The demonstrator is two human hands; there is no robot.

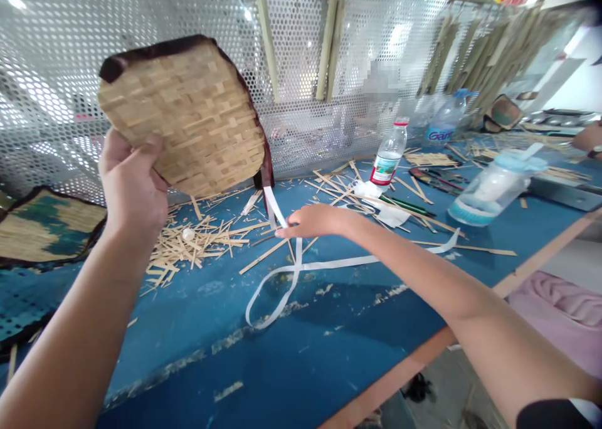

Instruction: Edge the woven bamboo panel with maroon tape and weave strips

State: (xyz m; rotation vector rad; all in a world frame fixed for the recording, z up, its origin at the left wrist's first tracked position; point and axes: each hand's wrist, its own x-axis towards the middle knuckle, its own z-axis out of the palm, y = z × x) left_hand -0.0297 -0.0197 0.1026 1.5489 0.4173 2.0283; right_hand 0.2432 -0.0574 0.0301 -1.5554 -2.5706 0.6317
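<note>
My left hand [129,181] is raised above the bench and grips the lower left edge of a woven bamboo fan panel [188,112] with a dark brown border. A white ribbon strip [291,272] hangs from the panel's lower right corner and loops across the blue bench top [291,347]. My right hand [313,222] reaches over the bench and pinches this ribbon just below the panel, fingers closed on it.
Bamboo splinters [197,244] litter the bench under the panel. A finished woven mat [42,228] lies at the left. Two plastic bottles [389,153] and a lidded jar [493,187] stand at the right, with pens and scraps. A perforated metal screen [305,71] backs the bench. Another person's hand [590,137] shows at far right.
</note>
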